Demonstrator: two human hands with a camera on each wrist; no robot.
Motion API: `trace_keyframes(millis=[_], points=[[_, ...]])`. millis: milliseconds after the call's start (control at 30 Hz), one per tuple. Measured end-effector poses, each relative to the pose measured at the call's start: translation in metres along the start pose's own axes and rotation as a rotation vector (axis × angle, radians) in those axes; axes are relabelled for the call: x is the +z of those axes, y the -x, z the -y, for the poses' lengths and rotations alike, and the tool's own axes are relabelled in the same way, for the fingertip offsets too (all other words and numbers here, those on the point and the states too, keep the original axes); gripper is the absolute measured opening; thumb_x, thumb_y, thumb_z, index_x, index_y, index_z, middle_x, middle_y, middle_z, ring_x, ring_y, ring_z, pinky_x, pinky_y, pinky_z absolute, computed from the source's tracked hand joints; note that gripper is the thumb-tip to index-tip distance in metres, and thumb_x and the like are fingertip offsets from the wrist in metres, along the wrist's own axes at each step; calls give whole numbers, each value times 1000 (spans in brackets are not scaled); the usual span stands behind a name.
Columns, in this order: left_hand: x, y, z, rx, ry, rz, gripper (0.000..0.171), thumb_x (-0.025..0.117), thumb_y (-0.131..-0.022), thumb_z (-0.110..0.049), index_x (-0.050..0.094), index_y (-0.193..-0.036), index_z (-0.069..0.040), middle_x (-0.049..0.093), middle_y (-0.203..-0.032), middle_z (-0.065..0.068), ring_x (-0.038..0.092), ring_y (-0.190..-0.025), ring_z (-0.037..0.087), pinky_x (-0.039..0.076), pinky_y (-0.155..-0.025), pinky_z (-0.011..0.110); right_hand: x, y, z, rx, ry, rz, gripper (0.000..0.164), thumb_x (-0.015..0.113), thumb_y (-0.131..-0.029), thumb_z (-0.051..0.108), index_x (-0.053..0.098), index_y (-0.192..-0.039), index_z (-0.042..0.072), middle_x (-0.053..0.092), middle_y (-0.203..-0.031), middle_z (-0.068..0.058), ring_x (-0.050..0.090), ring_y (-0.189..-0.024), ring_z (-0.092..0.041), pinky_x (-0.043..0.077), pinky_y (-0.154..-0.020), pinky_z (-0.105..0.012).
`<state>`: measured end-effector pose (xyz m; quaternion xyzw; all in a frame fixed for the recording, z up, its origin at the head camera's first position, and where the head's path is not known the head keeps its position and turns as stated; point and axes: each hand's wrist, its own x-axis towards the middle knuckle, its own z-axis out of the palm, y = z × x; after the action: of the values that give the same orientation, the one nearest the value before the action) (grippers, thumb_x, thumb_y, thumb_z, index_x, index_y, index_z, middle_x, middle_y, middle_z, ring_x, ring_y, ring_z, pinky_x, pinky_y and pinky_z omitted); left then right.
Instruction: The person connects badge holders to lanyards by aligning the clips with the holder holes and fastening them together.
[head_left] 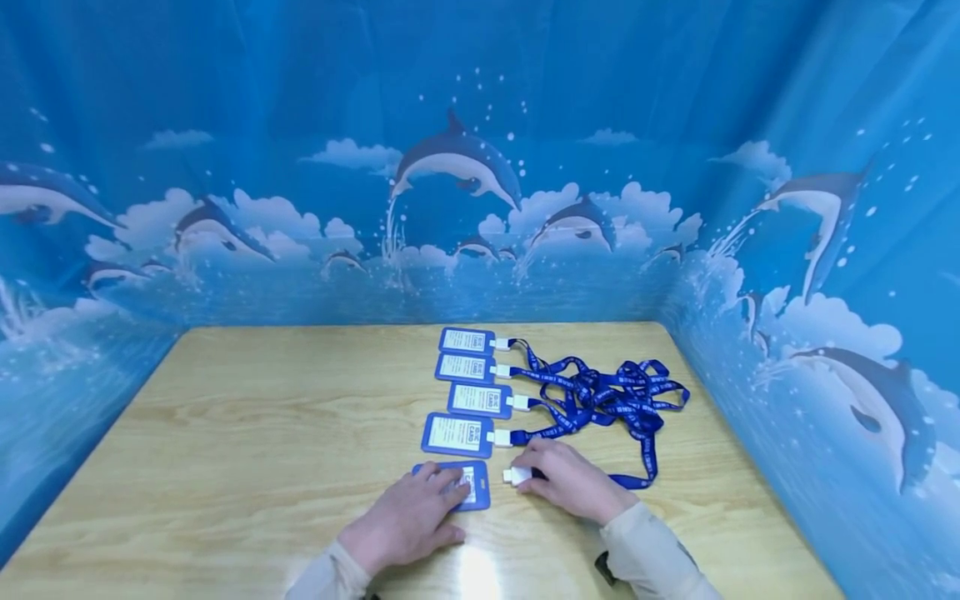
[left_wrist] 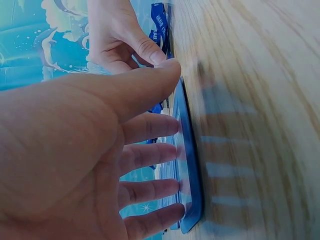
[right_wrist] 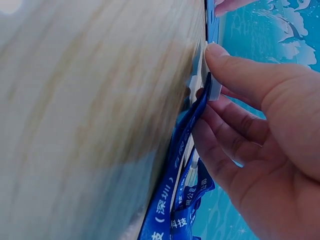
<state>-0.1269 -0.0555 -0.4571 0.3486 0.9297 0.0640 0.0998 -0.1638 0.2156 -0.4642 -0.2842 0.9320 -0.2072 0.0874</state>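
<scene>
A blue badge holder point(head_left: 481, 492) lies flat nearest the person, its slot end pointing right. On top of it rest the straight fingertips of my left hand point(head_left: 411, 515); the left wrist view shows them touching the holder's face point(left_wrist: 187, 165). My right hand point(head_left: 573, 482) pinches the white clip point(head_left: 517, 475) of a blue lanyard point(head_left: 636, 482) between thumb and fingers. A small gap separates that clip from the holder's slot. In the right wrist view the lanyard strap point(right_wrist: 175, 165) trails from the clip point(right_wrist: 215, 90) below the hand point(right_wrist: 265, 115).
Several more badge holders point(head_left: 457, 434) lie in a column beyond the hands, each joined by a white clip point(head_left: 501, 437) to a lanyard. Their straps form a tangled blue heap point(head_left: 600, 396) on the right of the wooden table point(head_left: 262, 433). A dolphin-print curtain point(head_left: 337, 100) surrounds the table.
</scene>
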Motion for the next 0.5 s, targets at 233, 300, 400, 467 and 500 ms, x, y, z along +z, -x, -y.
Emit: trace_keyframes(millis=[233,300,400,467,500], points=[[-1,0,0,-8,3,8,66,62,-93,-54,53,-147,-17,46,-155,8,45,-140,30,43,-114,50,2,-3,3,-24,1,5,32,74,-91,28,74,-118,12,68,-105,5,61,-93,-3,57,-84,-24],[0,0,-1,-10,1,10,66,62,-93,-54,52,-147,-17,46,-155,8,45,-140,30,44,-114,50,2,-4,4,-24,-3,11,32,74,-91,28,74,-118,12,68,-105,5,62,-93,-4,58,-85,-25],[0,0,-1,-8,-7,8,67,61,-93,-55,52,-147,-17,47,-155,8,45,-140,29,44,-113,49,4,-5,6,-27,-3,15,33,75,-90,29,74,-119,12,68,-106,5,62,-94,-4,58,-86,-26],[0,0,-1,-9,-7,6,67,61,-93,-55,52,-148,-17,46,-156,8,45,-140,29,44,-113,50,4,-5,7,-31,-4,14,34,75,-90,29,74,-119,13,68,-106,5,62,-94,-4,58,-87,-26],[0,0,-1,-9,-6,4,67,61,-93,-55,52,-148,-17,46,-156,8,45,-140,29,44,-113,50,4,-6,7,-35,-2,12,34,75,-90,30,74,-119,13,67,-106,5,62,-94,-4,58,-87,-26]])
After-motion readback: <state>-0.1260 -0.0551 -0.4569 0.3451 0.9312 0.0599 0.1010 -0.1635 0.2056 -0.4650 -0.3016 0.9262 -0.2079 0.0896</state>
